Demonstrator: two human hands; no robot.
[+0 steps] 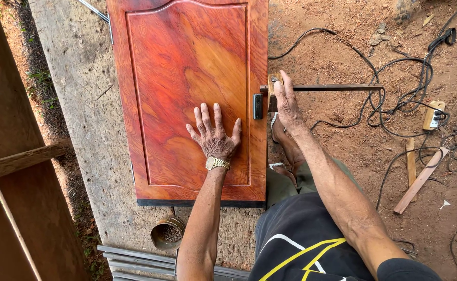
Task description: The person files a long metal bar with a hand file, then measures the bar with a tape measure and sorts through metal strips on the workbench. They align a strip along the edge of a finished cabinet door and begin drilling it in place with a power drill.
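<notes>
A glossy red-brown wooden door panel (pixel 176 62) lies flat on a grey plank bench (pixel 77 104). My left hand (pixel 214 136), with a gold watch at the wrist, rests flat with fingers spread on the panel's lower middle. My right hand (pixel 286 101) is at the panel's right edge, closed on the wooden handle end of a try square whose metal blade (pixel 332 88) sticks out to the right over the ground. A small black hinge (pixel 258 106) sits on the panel edge just left of that hand.
Black cables (pixel 395 99) snake over the sawdust-covered dirt on the right, with a power strip (pixel 434 115) and wood strips (pixel 420 179). A rusty tin can (pixel 167 232) and metal bars (pixel 135 260) lie below the panel. Timber boards (pixel 15 161) stand at left.
</notes>
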